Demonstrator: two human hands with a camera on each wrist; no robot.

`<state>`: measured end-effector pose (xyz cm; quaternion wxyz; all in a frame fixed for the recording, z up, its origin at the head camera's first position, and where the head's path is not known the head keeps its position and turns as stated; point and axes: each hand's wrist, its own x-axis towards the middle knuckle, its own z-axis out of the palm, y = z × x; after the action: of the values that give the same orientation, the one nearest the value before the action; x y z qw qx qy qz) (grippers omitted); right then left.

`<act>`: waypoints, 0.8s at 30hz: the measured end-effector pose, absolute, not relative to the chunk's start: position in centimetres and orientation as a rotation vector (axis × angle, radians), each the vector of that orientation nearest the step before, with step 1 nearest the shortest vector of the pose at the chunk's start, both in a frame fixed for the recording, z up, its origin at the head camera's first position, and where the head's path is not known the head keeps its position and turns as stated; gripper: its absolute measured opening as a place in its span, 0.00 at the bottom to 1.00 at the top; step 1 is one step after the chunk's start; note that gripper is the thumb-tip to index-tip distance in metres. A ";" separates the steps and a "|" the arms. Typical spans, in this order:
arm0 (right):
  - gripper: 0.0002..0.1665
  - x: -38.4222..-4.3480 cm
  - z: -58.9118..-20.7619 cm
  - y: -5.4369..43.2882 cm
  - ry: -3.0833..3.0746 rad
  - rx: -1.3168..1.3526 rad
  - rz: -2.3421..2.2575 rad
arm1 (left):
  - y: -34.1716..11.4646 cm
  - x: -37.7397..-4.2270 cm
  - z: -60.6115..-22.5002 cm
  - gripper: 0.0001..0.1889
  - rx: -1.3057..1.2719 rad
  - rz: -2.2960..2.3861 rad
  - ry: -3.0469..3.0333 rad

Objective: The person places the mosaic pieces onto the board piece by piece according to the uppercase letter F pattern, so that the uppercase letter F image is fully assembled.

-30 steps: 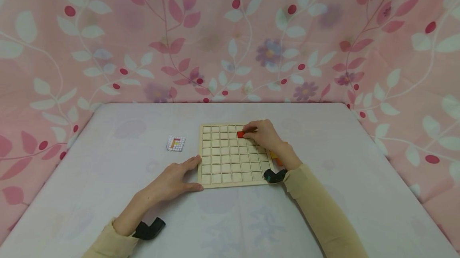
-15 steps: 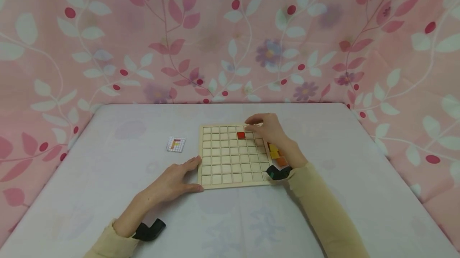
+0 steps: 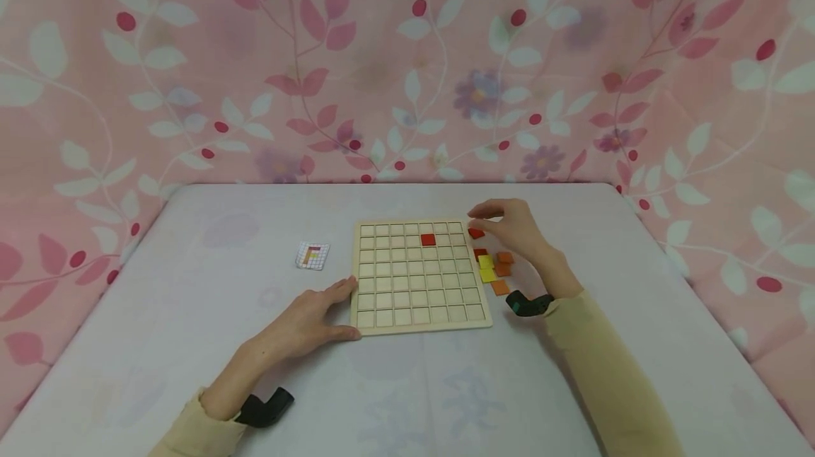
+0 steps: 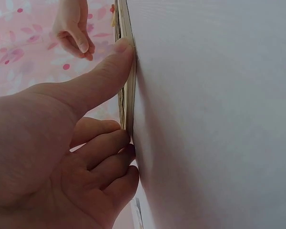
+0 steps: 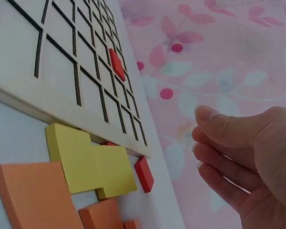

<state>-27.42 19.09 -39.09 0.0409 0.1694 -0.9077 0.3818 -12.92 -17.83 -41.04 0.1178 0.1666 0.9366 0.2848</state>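
Note:
A pale wooden grid board (image 3: 400, 280) lies on the table with one red square tile (image 3: 428, 240) in a cell near its far side. My left hand (image 3: 310, 317) rests against the board's left edge, thumb at the near corner and fingertips on the side. Beyond the board's far right, my right hand (image 3: 512, 226) hovers by a loose red tile (image 3: 476, 233). In the right wrist view, that hand's fingers (image 5: 218, 160) are loosely bent, apart from the loose tile, with nothing visible between them.
Yellow tiles (image 3: 487, 274) and orange tiles (image 3: 500, 288) lie in a loose group along the board's right edge, with another red tile (image 3: 480, 254) partly covered. A small paper card (image 3: 312, 256) printed with a coloured grid pattern lies left of the board.
The right hand has let go of the red tile on the board and moved right, past the board's edge to the loose tiles. The left hand has stayed in place.

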 end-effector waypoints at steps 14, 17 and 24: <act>0.14 -27.9 -40.3 21.3 -2.817 0.432 1.175 | -18.1 -12.9 -40.8 0.48 0.483 0.858 2.717; 0.14 -28.0 -40.7 21.4 -2.826 0.419 1.195 | -18.1 -12.9 -40.8 0.48 0.491 0.862 2.714; 0.14 -28.1 -41.6 21.3 -2.901 0.331 1.276 | -18.1 -13.0 -40.8 0.48 0.499 0.860 2.708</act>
<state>-28.13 21.34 -41.58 -0.0225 0.1037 -0.9102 0.4003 -12.99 -18.06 -40.83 0.1282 0.1715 0.9310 0.2957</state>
